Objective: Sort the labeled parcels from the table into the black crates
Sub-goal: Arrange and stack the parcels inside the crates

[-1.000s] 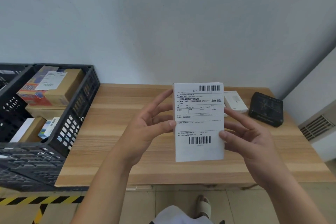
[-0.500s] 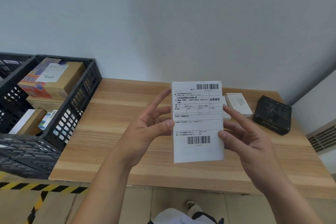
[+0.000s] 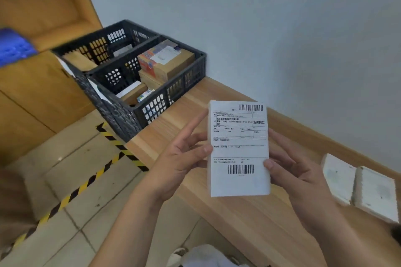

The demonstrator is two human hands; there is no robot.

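The wooden desk (image 3: 249, 219) runs on a slant from the upper left down to the lower right, its long back edge against the pale wall (image 3: 282, 28) and its near edge falling off to the tiled floor (image 3: 82, 191). A yellow-and-black hazard tape (image 3: 91, 180) crosses the tiles and meets the desk's corner just below the crates. Open desk surface lies between the crates and the hands.

Two black crates stand side by side at the desk's far left end. The nearer crate (image 3: 165, 102) holds several boxes — a brown carton (image 3: 173, 63) with a white label on top, others beneath it. The farther crate (image 3: 97, 47) also holds parcels, though what they are is hard to tell. Behind them stands light wood cabinetry (image 3: 43, 84) with a blurred blue object (image 3: 15, 47) at the left edge.

The white labeled parcel (image 3: 238, 149) is held upright in the air over the desk, label and barcodes facing the camera. The left hand (image 3: 182, 158) grips its left edge — thumb pressed on the front, fingers behind, the index finger stretched up along the side. The right hand (image 3: 297, 171) grips the right edge the same way, thumb on the front near the lower barcode, fingers loosely curved behind.

On the desk to the right, well apart from the crates, two more white parcels lie flat and touching: one (image 3: 337, 178) nearer the hands, the other (image 3: 375, 195) beside it toward the frame edge.
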